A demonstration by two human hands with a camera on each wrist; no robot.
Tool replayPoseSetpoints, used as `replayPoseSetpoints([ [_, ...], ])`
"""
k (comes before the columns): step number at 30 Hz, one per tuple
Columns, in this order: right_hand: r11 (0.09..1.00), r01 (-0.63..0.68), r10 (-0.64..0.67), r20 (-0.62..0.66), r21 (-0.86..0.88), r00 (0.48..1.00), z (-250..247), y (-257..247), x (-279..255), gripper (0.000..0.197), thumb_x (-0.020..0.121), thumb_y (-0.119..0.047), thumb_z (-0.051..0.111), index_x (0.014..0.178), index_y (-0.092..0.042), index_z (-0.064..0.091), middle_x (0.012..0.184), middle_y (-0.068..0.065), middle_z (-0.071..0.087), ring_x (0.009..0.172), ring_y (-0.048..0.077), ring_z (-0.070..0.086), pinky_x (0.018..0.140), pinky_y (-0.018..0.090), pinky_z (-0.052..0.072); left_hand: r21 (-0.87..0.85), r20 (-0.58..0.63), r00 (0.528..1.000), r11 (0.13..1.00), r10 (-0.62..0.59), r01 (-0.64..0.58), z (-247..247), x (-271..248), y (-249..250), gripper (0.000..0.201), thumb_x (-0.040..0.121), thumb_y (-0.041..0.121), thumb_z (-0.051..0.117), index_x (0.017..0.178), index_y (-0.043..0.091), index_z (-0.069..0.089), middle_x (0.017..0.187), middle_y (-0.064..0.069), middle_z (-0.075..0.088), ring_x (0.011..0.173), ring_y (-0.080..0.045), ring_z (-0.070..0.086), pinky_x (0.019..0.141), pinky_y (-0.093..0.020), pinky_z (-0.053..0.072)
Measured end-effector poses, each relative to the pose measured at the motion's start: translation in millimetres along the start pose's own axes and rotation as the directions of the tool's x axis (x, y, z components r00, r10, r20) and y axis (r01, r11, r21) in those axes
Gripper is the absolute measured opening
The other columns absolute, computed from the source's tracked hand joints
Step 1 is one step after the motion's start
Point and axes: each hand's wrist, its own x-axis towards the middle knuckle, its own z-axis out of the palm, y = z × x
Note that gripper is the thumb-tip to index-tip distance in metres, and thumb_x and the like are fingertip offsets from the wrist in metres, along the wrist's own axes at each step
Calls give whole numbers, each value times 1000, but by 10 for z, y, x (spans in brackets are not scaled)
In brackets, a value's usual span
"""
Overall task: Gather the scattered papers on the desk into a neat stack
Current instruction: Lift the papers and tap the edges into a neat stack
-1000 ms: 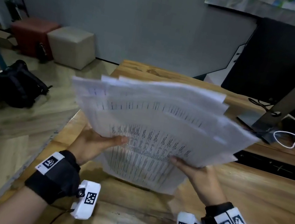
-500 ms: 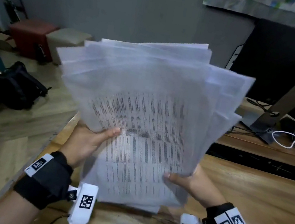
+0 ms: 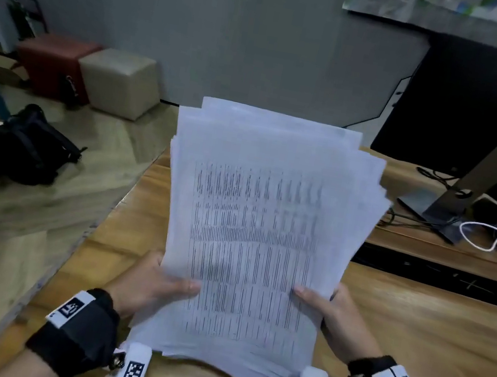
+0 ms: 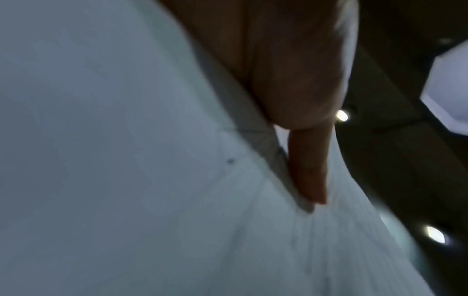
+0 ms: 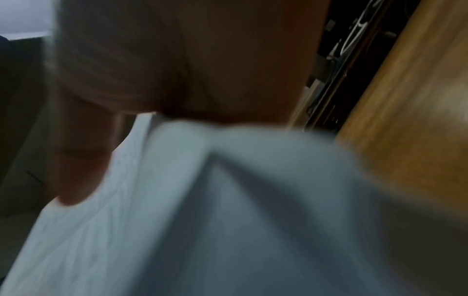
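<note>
Currently, the papers (image 3: 254,222) were held upright above the near left part of the wooden surface (image 3: 411,350), facing the head camera. The sheets were white, and the front sheet carried dense printed columns of dark text, blurred beyond reading. The edges were not aligned: several sheets fanned out at the top and along the right side, and staggered corners showed along the bottom edge.

The left hand (image 3: 153,284) gripped the lower left edge of the papers, with the thumb laid across the front sheet and the fingers hidden behind. The right hand (image 3: 329,309) gripped the lower right edge in the same way, thumb on the front. In the left wrist view, the papers (image 4: 126,160) filled most of the picture and one finger (image 4: 309,164) lay along the layered sheet edges. In the right wrist view, the papers (image 5: 202,220) appeared blurred below the palm (image 5: 202,60).

A dark monitor (image 3: 486,114) on a grey stand (image 3: 488,177) stood at the far right of the surface, with a white cable (image 3: 490,237) beside the stand base.
</note>
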Motion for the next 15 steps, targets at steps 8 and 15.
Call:
replayPoseSetpoints([
  [8, 954, 283, -293, -106, -99, 950, 206, -189, 55, 38, 82, 4, 71, 111, -20, 67, 112, -3, 75, 107, 14, 69, 84, 18, 54, -44, -190, 970, 986, 150, -161, 74, 148, 473, 54, 59, 31, 91, 108, 19, 71, 86, 24, 78, 89, 8, 73, 68, -4, 52],
  [15, 895, 438, -447, -221, -90, 867, 267, -411, 40, 49, 66, -11, 78, 114, -13, 66, 106, -3, 77, 101, 12, 71, 81, 17, 54, 37, -268, 887, 924, 375, -380, 106, 189, 640, 47, 64, 8, 87, 108, 15, 72, 102, 11, 80, 99, -7, 74, 80, -15, 56],
])
